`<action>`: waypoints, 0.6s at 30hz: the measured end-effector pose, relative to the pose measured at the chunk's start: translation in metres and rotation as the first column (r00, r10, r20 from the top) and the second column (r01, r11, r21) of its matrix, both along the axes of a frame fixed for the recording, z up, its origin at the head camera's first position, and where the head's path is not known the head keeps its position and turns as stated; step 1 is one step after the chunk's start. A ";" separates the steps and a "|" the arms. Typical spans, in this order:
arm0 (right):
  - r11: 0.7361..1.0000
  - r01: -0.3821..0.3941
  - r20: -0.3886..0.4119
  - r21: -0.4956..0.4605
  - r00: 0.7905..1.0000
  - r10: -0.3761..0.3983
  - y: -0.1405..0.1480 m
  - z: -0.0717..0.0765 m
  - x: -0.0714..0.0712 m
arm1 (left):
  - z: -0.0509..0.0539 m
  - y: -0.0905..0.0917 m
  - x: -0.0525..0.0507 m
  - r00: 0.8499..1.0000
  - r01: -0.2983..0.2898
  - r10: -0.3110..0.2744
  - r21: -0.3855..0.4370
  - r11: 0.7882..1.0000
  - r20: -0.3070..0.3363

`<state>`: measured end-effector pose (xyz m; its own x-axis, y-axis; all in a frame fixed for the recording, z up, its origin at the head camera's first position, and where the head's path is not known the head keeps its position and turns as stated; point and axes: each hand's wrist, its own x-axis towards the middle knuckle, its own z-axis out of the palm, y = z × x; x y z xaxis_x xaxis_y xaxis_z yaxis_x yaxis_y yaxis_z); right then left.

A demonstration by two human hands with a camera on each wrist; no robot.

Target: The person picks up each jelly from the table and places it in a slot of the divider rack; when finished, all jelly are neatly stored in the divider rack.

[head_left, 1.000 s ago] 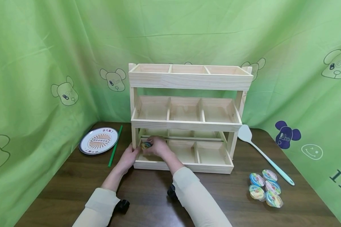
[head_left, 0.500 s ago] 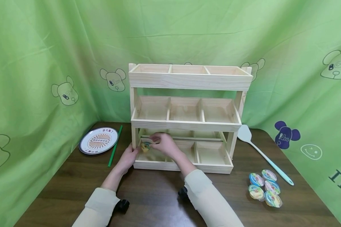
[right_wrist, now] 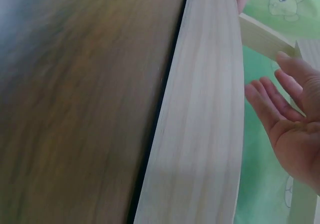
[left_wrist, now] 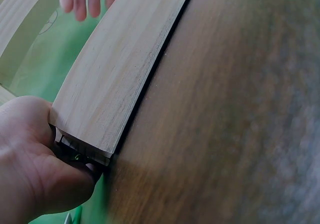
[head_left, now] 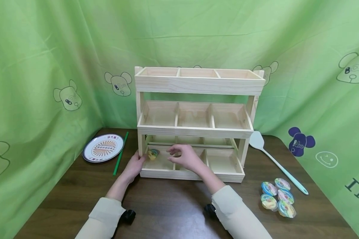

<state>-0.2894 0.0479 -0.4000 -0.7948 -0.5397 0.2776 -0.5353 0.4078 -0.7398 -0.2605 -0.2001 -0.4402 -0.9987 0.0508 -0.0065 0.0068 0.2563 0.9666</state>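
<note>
A three-tier wooden rack [head_left: 194, 130] stands on the table, each tier split into three compartments. My left hand [head_left: 134, 167] grips the left end of its bottom tray; the left wrist view shows that hand [left_wrist: 42, 159] around the tray's corner. One small jelly cup [head_left: 153, 154] with a colourful lid sits tilted in the bottom tray's left compartment. To the right of the cup and apart from it, my right hand [head_left: 186, 157] hovers over the tray with loosely bent fingers and holds nothing. In the right wrist view this hand [right_wrist: 295, 119] has its fingers spread.
Several more jelly cups [head_left: 277, 198] lie grouped on the table [head_left: 167, 209] at the right. Behind them is a pale blue spatula [head_left: 278, 162]. At the left are a round patterned plate [head_left: 104, 148] and a green stick [head_left: 120, 154]. A green curtain [head_left: 197, 33] surrounds the table.
My right hand has let go of the jelly cup in the bottom left compartment and drawn away to the right. My left hand has stayed on the rack.
</note>
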 end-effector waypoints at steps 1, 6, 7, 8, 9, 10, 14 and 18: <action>1.000 0.004 0.013 -0.009 1.000 -0.004 0.003 0.000 0.002 | 0.000 0.000 0.000 1.000 0.000 0.000 -0.002 1.000 -0.001; 0.998 0.040 0.045 -0.051 0.998 -0.038 0.019 0.003 0.013 | -0.019 -0.006 -0.010 1.000 -0.011 0.011 -0.006 1.000 -0.029; 0.997 0.039 0.045 -0.064 0.998 -0.036 0.022 0.004 0.015 | -0.020 -0.006 -0.010 0.999 -0.010 0.010 -0.009 1.000 -0.032; 0.997 0.036 0.047 -0.075 0.998 -0.032 0.025 0.004 0.016 | -0.021 -0.006 -0.010 0.999 -0.012 0.012 -0.010 1.000 -0.030; 0.996 0.029 0.051 -0.089 0.998 -0.025 0.028 0.004 0.017 | -0.021 -0.006 -0.010 0.999 -0.014 0.013 -0.010 1.000 -0.029; 0.994 0.021 0.052 -0.104 0.999 -0.016 0.031 0.003 0.019 | -0.021 -0.006 -0.010 1.000 -0.011 0.011 -0.012 1.000 -0.029; 0.993 0.020 0.051 -0.120 0.999 -0.014 0.044 0.003 0.023 | -0.020 -0.005 -0.009 1.000 -0.012 0.012 -0.012 1.000 -0.015; 0.992 0.043 0.057 -0.118 0.998 -0.036 0.056 0.003 0.027 | -0.020 -0.005 -0.009 1.000 -0.001 0.001 -0.008 1.000 -0.018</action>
<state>-0.2629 0.1042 -0.3972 -0.8305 -0.4730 0.2941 -0.4782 0.3348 -0.8119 -0.2694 -0.2049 -0.4597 -0.9987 0.0498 0.0111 0.0239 0.2640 0.9642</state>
